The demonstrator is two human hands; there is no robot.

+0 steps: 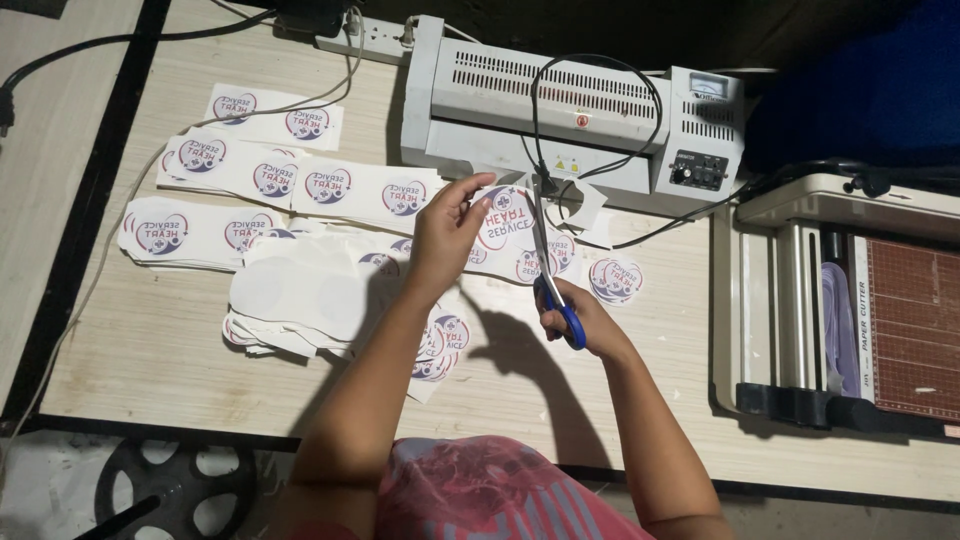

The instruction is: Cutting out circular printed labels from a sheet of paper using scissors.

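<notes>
Pink patterned garment (480, 500) at bottom edge, nearest. Right hand (580, 320): closed through blue handles of scissors (548, 262), blades upright, parted, biting into laminated sheet (505, 225). Left hand (445, 235): thumb and fingers pinching sheet's left edge, held above table (140, 340), apparently to keep it taut. Sheet: glossy white, round red-and-blue emblems, partly cut out. 1 cut round sticker (615, 280) lying right. Uncut sheets (250, 190) spread left. Grey laminator (570, 110) behind. Paper cutter (860, 310) far right.
</notes>
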